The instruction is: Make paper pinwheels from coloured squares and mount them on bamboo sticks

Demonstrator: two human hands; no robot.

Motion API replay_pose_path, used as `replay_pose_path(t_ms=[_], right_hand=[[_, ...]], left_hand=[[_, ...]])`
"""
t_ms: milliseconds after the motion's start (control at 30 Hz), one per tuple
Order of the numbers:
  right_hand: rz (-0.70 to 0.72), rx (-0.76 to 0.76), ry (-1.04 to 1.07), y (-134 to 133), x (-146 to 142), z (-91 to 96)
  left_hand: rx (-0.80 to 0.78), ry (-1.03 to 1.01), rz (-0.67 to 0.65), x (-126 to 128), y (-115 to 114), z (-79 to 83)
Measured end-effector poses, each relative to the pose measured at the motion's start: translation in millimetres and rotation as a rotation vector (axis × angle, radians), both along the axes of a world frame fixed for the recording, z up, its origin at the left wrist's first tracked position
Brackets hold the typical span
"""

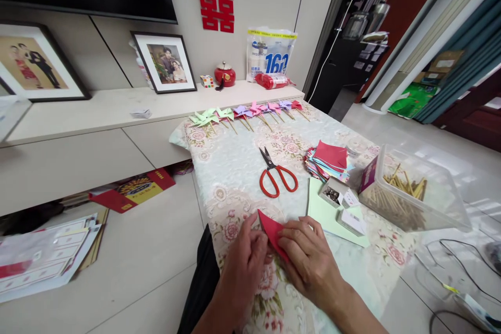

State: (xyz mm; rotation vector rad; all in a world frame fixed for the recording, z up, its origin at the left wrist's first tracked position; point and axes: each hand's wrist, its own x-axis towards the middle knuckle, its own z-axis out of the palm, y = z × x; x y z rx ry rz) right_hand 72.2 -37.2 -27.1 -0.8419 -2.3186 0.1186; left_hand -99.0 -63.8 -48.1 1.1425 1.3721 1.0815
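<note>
A folded red paper (271,230) lies on the flowered tablecloth (235,172) near the front edge. My left hand (243,266) pinches its left side with curled fingers. My right hand (309,258) presses down on its right part with fingers closed over it. Red-handled scissors (275,175) lie just beyond, blades pointing away. A stack of coloured paper squares (327,160) with a red one on top sits to the right of the scissors.
A row of finished paper pinwheels (246,112) lies along the table's far edge. A light green sheet (329,214), small boxes of pins (334,193) and a clear tub of wooden sticks (407,190) stand at the right. Papers (47,255) lie on the floor at left.
</note>
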Motion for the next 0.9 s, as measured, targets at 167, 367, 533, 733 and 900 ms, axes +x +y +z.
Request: replay_pose_path(t_ms=[167,367,533,733,900], right_hand=[[0.048,-0.026,0.008,4,-1,-3.3],[0.040,-0.074,0.076,6,6,-7.3],[-0.022,-0.171,0.221,7,11,-11.8],[-0.022,-0.422,0.355,9,13,-12.0],[-0.045,-0.622,0.461,8,11,-10.6]], left_hand=[[-0.058,-0.159,0.088,8,19,-7.5],[-0.137,-0.189,0.059,8,24,-4.4],[-0.121,-0.232,-0.022,8,23,2.3],[-0.162,-0.288,-0.138,7,19,1.9],[-0.126,-0.246,-0.170,4,14,1.7]])
